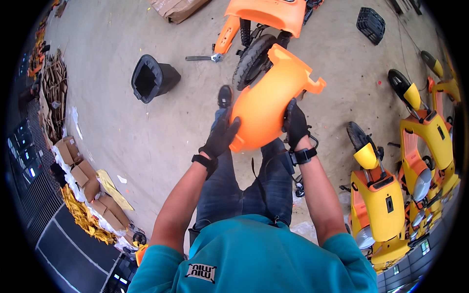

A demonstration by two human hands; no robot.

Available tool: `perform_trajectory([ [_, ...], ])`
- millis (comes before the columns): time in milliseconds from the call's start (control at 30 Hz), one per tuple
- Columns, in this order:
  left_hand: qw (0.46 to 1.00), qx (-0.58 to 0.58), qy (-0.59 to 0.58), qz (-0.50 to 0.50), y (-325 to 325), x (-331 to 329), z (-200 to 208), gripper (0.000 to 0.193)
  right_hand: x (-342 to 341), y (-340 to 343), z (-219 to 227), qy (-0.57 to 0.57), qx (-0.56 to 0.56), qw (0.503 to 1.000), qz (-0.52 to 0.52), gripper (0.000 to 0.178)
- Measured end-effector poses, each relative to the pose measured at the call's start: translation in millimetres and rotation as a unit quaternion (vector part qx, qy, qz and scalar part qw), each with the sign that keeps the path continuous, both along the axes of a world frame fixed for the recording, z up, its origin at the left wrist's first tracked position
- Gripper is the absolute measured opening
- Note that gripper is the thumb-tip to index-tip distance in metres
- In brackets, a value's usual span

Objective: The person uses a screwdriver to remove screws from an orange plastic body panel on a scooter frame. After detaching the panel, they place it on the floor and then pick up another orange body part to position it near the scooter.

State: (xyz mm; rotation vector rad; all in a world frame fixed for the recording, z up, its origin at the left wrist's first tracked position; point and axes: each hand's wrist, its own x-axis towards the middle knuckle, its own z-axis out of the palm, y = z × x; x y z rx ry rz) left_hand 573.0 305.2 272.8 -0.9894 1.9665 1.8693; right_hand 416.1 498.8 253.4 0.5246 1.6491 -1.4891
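Note:
Between my gloved hands is a curved orange plastic fender (266,102), with notched tabs at its far end. My left hand (220,134), in a black glove, grips its near left edge. On its right edge closes my right hand (296,124), also gloved in black; the fingers behind the panel are partly hidden. Just beyond the fender, an orange scooter (271,13) shows its black wheel (251,61) on the concrete floor. A loose orange panel (227,35) leans beside that wheel. Left of it an adjustable wrench (205,57) lies on the floor.
A black bin (154,79) lies to the left, and a black crate (370,25) sits at the far right. Several yellow scooters (383,202) line the right side. Cardboard boxes (88,178) and yellow sheeting (83,215) are piled along the left. Flat cardboard (178,9) lies at the top.

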Motion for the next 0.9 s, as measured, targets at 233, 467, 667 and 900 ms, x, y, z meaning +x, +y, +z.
perform_trajectory([
  [233,0.992,-0.121,-0.022,-0.003,-83,-10,-40,0.061,-1,-100,-28,-0.05,0.033,0.996,-0.066,0.057],
  [467,0.99,-0.125,-0.069,0.011,-202,-22,-79,0.042,-9,-195,-67,-0.066,-0.004,0.985,-0.16,0.054],
  [667,0.987,-0.126,-0.091,-0.031,-297,-29,-151,0.056,-27,-260,-83,-0.063,-0.021,0.966,-0.252,0.05],
  [900,0.996,-0.07,-0.038,-0.035,-358,-52,-197,0.045,-50,-259,-124,-0.088,-0.093,0.95,-0.285,0.047],
])
